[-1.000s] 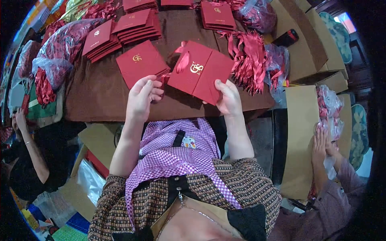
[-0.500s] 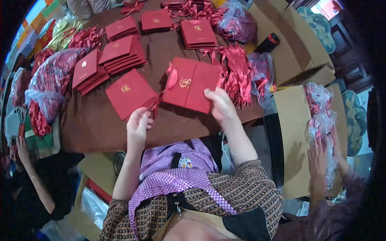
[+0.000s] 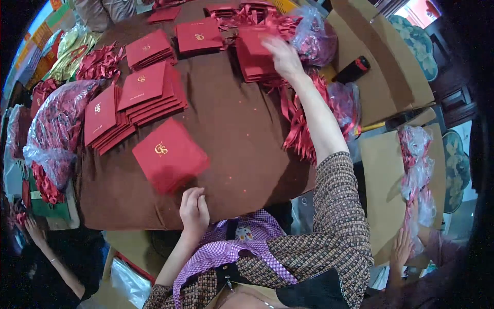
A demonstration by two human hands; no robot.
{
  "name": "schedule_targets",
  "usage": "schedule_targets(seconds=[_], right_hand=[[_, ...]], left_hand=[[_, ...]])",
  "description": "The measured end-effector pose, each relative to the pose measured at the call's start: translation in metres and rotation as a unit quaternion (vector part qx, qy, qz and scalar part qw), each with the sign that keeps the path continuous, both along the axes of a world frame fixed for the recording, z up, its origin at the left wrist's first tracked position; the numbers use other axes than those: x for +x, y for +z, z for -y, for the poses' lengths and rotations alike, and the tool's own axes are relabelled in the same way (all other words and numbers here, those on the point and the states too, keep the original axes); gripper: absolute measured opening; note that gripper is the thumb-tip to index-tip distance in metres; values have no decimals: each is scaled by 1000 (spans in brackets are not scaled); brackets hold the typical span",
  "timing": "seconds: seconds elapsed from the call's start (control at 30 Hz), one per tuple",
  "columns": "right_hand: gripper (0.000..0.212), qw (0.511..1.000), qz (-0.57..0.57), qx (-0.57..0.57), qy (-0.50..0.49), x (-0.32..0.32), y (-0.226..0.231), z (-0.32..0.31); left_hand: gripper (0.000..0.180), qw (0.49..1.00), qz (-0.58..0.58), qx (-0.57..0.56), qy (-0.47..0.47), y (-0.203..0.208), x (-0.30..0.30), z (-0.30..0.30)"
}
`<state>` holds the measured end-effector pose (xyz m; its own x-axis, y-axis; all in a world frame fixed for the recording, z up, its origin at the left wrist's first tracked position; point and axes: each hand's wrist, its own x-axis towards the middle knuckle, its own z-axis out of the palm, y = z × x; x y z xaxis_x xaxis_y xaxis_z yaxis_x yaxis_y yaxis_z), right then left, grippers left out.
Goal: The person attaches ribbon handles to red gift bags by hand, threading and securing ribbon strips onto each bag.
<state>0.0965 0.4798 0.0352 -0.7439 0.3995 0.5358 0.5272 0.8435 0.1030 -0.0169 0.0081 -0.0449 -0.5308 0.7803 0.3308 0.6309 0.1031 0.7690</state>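
Note:
My right hand (image 3: 285, 59) reaches far forward over the right-hand stack of red card folders (image 3: 252, 64). Its fingers and the top folder are smeared by motion, so its grip is unclear. Close to the table's near edge, my left hand (image 3: 194, 213) has its fingers curled in, and nothing shows in them. Just beyond it lies a red square folder (image 3: 170, 154) with a gold emblem, slightly blurred at its near side. More red folders stand in fanned stacks at the left, including a near one (image 3: 105, 118) and a taller one (image 3: 149, 92).
Red ribbons (image 3: 301, 131) hang in a bunch at the table's right side. Plastic bags of ribbons (image 3: 64, 129) lie at the left. A black bottle (image 3: 352, 69) rests by cardboard boxes (image 3: 386, 56). Other people's hands (image 3: 402, 244) work at both sides.
My right hand has moved forward from the near middle to the right-hand stack, and the ribboned folder it held has left the middle. My left hand no longer shows a ribbon at its fingers.

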Motion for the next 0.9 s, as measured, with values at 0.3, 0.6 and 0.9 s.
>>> schedule_targets(seconds=[0.3,0.6,0.9], right_hand=[[53,981,102,-127,103,-9,-39,-29],[32,989,-51,-136,31,43,6,35],[20,954,-137,-262,-53,110,18,119]], left_hand=[[15,986,163,10,-44,34,-25,2],[31,960,-277,-28,31,56,-158,-53],[46,942,-300,-150,13,32,-180,-51]])
